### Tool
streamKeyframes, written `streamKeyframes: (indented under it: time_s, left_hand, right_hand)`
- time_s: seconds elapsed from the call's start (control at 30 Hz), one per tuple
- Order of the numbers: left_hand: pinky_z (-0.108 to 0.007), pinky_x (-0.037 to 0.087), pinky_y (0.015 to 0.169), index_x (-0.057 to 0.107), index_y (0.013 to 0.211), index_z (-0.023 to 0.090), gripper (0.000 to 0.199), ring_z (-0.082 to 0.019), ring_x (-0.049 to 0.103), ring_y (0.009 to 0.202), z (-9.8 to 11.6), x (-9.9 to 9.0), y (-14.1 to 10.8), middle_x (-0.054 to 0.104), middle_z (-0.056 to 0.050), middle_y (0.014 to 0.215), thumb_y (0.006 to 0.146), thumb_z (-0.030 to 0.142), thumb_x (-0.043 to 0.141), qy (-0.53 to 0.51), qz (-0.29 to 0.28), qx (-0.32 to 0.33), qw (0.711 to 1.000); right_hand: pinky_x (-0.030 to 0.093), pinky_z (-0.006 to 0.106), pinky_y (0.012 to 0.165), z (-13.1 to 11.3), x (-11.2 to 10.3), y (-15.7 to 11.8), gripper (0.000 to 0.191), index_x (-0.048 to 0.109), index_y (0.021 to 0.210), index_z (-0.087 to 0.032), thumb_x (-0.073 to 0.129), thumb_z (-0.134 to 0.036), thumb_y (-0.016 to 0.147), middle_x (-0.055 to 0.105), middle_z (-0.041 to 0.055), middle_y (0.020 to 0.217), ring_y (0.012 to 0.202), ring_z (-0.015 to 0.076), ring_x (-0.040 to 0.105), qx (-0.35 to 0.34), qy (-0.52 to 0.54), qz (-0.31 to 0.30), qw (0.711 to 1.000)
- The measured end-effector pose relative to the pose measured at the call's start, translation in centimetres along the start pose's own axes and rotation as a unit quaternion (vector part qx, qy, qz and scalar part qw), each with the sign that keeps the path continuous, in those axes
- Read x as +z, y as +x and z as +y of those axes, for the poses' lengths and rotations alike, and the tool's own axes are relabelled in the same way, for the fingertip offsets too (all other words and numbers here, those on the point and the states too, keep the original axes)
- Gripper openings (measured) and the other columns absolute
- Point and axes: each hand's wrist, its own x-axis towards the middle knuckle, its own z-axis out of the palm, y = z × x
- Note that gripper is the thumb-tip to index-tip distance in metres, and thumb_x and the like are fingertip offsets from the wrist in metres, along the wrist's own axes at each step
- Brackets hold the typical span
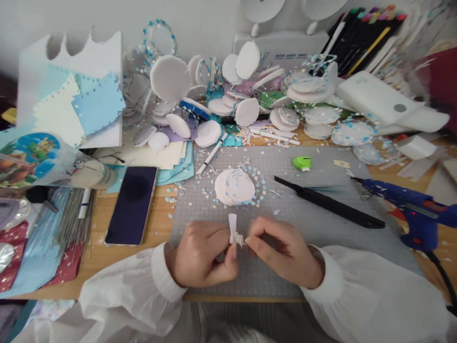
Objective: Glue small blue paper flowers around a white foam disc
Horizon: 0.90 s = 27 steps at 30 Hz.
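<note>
Over the front of the grey cutting mat point(200, 228), my left hand point(207, 252) pinches a small white folded strip point(233, 228) between thumb and forefinger. One flat end of the strip stands up; its lower part looks bunched or twisted. My right hand point(282, 247) is closed too, its fingertips pinching the right end of the same bunched piece. Just beyond my hands lie white padded discs point(223, 188) with a ring of tiny blue and white stars point(262, 186) around them. Whether the strip is paper or ribbon I cannot tell.
A black craft knife point(332, 205) and a blue glue gun point(407, 200) lie to the right, near a small green tool point(302, 163). A phone point(132, 205) rests at left beside wire stems point(76, 228). White discs point(169, 78) pile up along the back.
</note>
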Motion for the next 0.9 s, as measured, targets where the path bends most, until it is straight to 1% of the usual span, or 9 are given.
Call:
streamKeyframes:
  time_s: [0.07,0.17,0.2,0.37,0.43,0.57,0.7,0.8,0.9]
  left_hand:
    - [-0.027,0.022,0.043,0.038,0.057,0.021,0.024,-0.010,0.030,0.042,-0.01,0.00,-0.07,0.039,0.004,0.045,0.078,0.011,0.045,0.006,0.003,-0.010,1.000]
    - [-0.027,0.023,0.044,0.037,0.057,0.021,0.024,-0.010,0.032,0.043,0.02,-0.12,-0.07,0.038,0.004,0.046,0.078,0.010,0.044,0.006,0.003,-0.021,1.000]
    - [-0.027,0.023,0.044,0.038,0.058,0.021,0.024,-0.010,0.032,0.043,0.02,-0.16,-0.05,0.038,0.004,0.046,0.078,0.010,0.044,0.003,0.005,-0.023,1.000]
    - [-0.026,0.021,0.044,0.036,0.059,0.021,0.025,-0.010,0.029,0.042,-0.05,-0.18,0.05,0.034,0.005,0.046,0.079,0.008,0.043,-0.012,0.024,-0.028,0.999]
    - [-0.026,0.021,0.044,0.036,0.059,0.021,0.025,-0.010,0.029,0.043,-0.10,-0.10,0.01,0.033,0.005,0.047,0.079,0.008,0.044,-0.015,0.023,-0.028,0.999]
    - [-0.027,0.020,0.045,0.036,0.060,0.020,0.025,-0.010,0.029,0.044,-0.21,0.01,-0.17,0.033,0.006,0.049,0.079,0.007,0.045,-0.017,0.028,-0.024,0.999]
    - [-0.027,0.021,0.045,0.038,0.060,0.020,0.025,-0.010,0.030,0.045,-0.23,-0.04,-0.23,0.033,0.005,0.049,0.079,0.006,0.046,-0.018,0.023,-0.025,0.999]
    - [-0.027,0.021,0.044,0.038,0.059,0.020,0.025,-0.010,0.030,0.044,-0.16,-0.08,-0.17,0.033,0.005,0.049,0.079,0.007,0.045,-0.015,0.025,-0.026,0.999]
    - [-0.027,0.022,0.044,0.040,0.059,0.019,0.024,-0.010,0.031,0.044,-0.09,-0.07,-0.11,0.035,0.005,0.049,0.079,0.007,0.046,-0.013,0.025,-0.022,0.999]
  right_hand:
    - [0.042,0.021,0.051,0.05,-0.11,-0.18,0.019,0.056,0.076,-0.019,0.049,-0.023,0.093,0.057,-0.0011,0.064,0.056,0.0080,0.051,-0.020,0.002,0.026,0.999]
    - [0.049,0.023,0.058,0.16,-0.15,-0.60,0.010,0.058,0.098,-0.021,0.049,-0.022,0.093,0.066,0.0066,0.098,0.070,0.0104,0.059,-0.050,0.069,0.076,0.994]
    - [0.050,0.023,0.057,0.20,-0.15,-0.75,0.012,0.057,0.101,-0.021,0.048,-0.022,0.094,0.067,0.0073,0.100,0.068,0.0102,0.059,-0.047,0.093,0.074,0.992]
    - [0.044,0.019,0.044,0.22,-0.27,-1.01,0.017,0.057,0.104,-0.020,0.043,-0.026,0.097,0.063,-0.0018,0.059,0.045,0.0081,0.053,0.003,0.145,0.027,0.989]
    - [0.044,0.019,0.044,0.07,-0.33,-0.81,0.020,0.059,0.106,-0.018,0.044,-0.027,0.096,0.065,-0.0006,0.060,0.046,0.0084,0.055,0.000,0.125,0.023,0.992]
    - [0.043,0.018,0.045,-0.37,-0.36,-0.36,0.026,0.065,0.078,-0.017,0.045,-0.020,0.093,0.061,-0.0016,0.049,0.041,0.0068,0.053,-0.027,0.028,-0.001,0.999]
    - [0.044,0.018,0.045,-0.47,-0.29,-0.38,0.022,0.066,0.103,-0.018,0.048,-0.015,0.089,0.065,-0.0016,0.058,0.046,0.0080,0.057,-0.055,0.001,0.028,0.998]
    - [0.044,0.018,0.047,-0.29,-0.30,-0.59,0.023,0.067,0.099,-0.020,0.047,-0.013,0.089,0.062,-0.0034,0.054,0.045,0.0071,0.056,-0.070,-0.012,0.039,0.997]
    - [0.046,0.020,0.051,-0.06,-0.27,-0.74,0.027,0.062,0.111,-0.021,0.049,-0.014,0.089,0.062,-0.0037,0.057,0.048,0.0082,0.057,-0.057,-0.009,0.032,0.998]
